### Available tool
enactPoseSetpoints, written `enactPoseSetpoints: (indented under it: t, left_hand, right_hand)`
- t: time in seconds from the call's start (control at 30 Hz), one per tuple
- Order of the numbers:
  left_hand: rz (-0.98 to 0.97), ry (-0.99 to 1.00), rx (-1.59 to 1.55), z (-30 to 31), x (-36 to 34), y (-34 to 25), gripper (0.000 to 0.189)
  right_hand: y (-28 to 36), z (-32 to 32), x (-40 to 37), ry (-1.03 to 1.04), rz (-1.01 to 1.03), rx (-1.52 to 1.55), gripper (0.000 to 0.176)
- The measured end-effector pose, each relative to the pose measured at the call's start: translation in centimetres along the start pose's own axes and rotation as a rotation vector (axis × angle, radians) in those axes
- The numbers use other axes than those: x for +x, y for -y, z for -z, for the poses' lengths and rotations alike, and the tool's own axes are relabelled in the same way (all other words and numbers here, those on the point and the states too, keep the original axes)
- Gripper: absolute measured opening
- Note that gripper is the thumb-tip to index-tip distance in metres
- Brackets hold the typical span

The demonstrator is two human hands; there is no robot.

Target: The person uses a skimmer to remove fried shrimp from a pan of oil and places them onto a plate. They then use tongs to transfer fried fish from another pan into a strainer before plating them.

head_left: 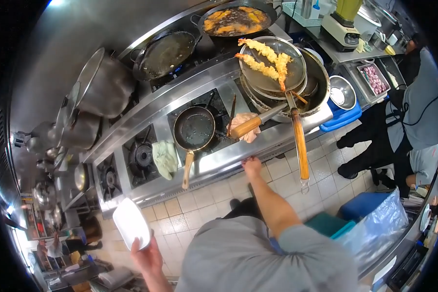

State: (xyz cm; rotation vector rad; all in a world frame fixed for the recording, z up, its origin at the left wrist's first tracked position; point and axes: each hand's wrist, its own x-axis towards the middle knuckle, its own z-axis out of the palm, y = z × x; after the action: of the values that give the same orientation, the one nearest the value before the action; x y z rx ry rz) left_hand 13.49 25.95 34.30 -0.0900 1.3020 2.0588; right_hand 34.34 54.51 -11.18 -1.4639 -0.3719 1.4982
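My left hand (148, 255) grips a white dish (131, 224) by its near end, out over the floor left of my body. My right hand (251, 167) is at the stove's front edge (219, 163), fingers curled; what they hold, if anything, is hidden. Above it lies a crumpled pinkish cloth (243, 125) beside a wooden-handled tool (253, 127). Battered fried prawns (265, 63) rest on a round strainer (297, 73) set over a large pot (321, 87); its long wooden handle (300, 146) sticks out past the stove edge. A small frying pan (194, 127) sits on a burner.
Behind, a wok of oil (236, 22) holds orange frying pieces, beside a second wok (165, 54). A tall stockpot (104, 85) stands left. A pale green cloth (165, 158) lies near a bare burner (143, 153). Another person (418, 107) stands at right, near blue bins (362, 207).
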Motion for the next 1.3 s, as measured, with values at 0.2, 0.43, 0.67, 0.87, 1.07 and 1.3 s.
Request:
enactPoseSetpoints:
  t: [0.2,0.43,0.67,0.87,1.07,1.3]
  left_hand:
    - [0.012,-0.062,0.013,2.1,0.0,-1.1,0.049]
    - [0.039,0.022,-0.038,3.7,0.2,-1.9,0.048]
    - [0.089,0.181,-0.137,2.5,0.9,-2.6,0.054]
    - [0.177,0.272,-0.187,-0.8,3.5,-0.7,0.057]
    - [0.136,0.277,-0.260,-7.4,3.7,5.3,0.056]
    - [0.107,0.178,-0.225,-18.1,3.3,13.8,0.054]
  right_hand:
    - [0.4,0.0,-0.3,0.003,-0.010,0.066,0.017]
    - [0.6,2.0,-0.5,-0.099,0.348,-0.678,0.026]
    - [17.5,11.9,-12.2,0.332,-0.285,0.521,0.057]
    - [34.3,18.9,-17.5,0.728,-0.207,0.417,0.059]
    - [46.2,21.7,-15.0,0.347,0.197,-0.984,0.052]
    - [52.5,5.1,-3.6,0.250,1.019,-1.246,0.031]
